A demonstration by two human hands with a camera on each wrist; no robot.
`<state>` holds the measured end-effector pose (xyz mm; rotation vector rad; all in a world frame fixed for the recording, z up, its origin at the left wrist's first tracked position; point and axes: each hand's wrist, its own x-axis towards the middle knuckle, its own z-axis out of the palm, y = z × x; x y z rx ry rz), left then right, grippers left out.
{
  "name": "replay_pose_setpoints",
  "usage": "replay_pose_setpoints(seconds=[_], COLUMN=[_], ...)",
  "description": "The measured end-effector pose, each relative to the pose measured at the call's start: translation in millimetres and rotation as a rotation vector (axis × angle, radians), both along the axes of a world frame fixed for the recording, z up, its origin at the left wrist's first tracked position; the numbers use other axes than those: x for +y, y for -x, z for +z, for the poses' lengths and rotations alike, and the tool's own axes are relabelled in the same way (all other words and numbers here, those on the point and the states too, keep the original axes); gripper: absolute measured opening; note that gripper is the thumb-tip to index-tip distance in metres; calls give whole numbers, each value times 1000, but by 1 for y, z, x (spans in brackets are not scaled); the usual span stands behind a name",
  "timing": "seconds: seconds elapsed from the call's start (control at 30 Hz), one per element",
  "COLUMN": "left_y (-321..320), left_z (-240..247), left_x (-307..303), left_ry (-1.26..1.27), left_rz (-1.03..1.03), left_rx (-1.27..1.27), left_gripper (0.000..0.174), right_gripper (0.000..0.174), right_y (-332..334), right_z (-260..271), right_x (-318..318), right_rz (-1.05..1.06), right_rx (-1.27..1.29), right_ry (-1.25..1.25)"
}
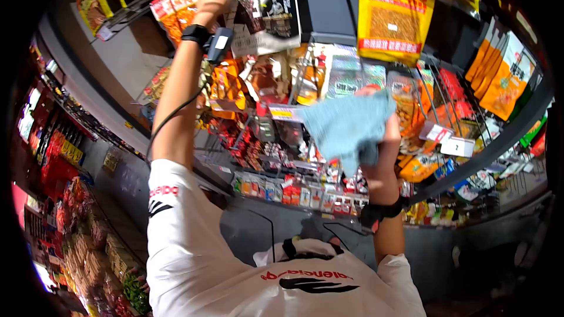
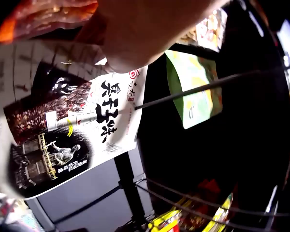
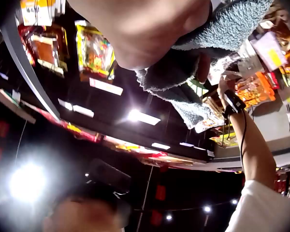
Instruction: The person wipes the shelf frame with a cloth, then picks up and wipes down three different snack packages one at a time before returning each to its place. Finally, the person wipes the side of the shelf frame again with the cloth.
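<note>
At the upper left of the head view, the left hand [image 1: 212,7] pinches the edge of a black-and-white printed bag [image 1: 267,9]. That bag [image 2: 63,116] fills the left side of the left wrist view, with the hand [image 2: 140,29] over its upper edge. The right hand [image 1: 385,147] holds a blue-grey cloth [image 1: 346,123] that hangs bunched from its fingers, in front of the shelf of packets. In the right wrist view the cloth [image 3: 232,29] lies around the fingers of the right hand [image 3: 150,29].
A yellow bag [image 1: 393,14] hangs at the upper right, orange packets [image 1: 508,76] beyond it. Price tags [image 1: 457,146] line the wire racks below. Metal hanging rods cross the left wrist view, one [image 2: 198,89] beside a green packet [image 2: 195,87]. Stocked shelves stand at the left.
</note>
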<state>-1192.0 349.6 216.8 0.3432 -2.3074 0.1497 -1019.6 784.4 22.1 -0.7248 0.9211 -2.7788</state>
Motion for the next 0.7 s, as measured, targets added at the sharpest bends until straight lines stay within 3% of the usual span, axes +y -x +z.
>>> replay_pose_setpoints(seconds=[0.03, 0.07, 0.1, 0.13, 0.17, 0.2, 0.27, 0.33, 0.37, 0.4, 0.47, 0.5, 0.57, 0.6, 0.7], left_y=[-22, -29, -57, -80, -120, -137, -183, -240, -257, -275, -270, -261, -247, -242, -230], left_z=[3, -2, -13, -15, -26, -25, -60, -106, -142, -170, -245, -275, -344, -363, -400], left_x=[25, 25, 42, 51, 87, 100, 116, 161, 166, 191, 207, 213, 222, 227, 239], left_ry=[110, 96, 243, 61, 164, 40, -432, -850, -886, -1107, -1014, -812, -545, -502, -391], left_rz=[73, 43, -21, -159, -316, -371, -945, -994, -1185, -1143, -1066, -957, -734, -710, -565], left_rx=[-68, 19, 202, 166, 322, 229, 209, 120, -30, -170, -543, -635, -442, -361, -305], left_gripper=[67, 68, 63, 53, 37, 39, 35, 40, 37, 34, 21, 29, 15, 14, 38], right_gripper=[41, 43, 44, 44, 44, 43, 40, 39, 40, 40, 40, 36, 33, 29, 19], right_y=[-16, -21, -26, -44, -44, -46, -49, -44, -46, -48, -46, -44, -38, -28, 5], right_z=[-14, -42, -69, -81, -112, -143, -191, -253, -277, -304, -323, -324, -324, -323, -300], right_x=[10, 25, 40, 49, 65, 76, 92, 112, 124, 134, 142, 142, 137, 127, 82], right_rz=[60, 82, 109, 247, 297, 187, 46, -16, -7, -43, -81, -131, -169, -343, -796], right_rx=[-59, -125, -193, -323, -505, -564, -770, -973, -988, -990, -988, -1017, -1055, -918, -613], right_ry=[97, 21, -52, 106, -25, -92, -158, -106, -65, -51, -48, -35, -41, -165, -570])
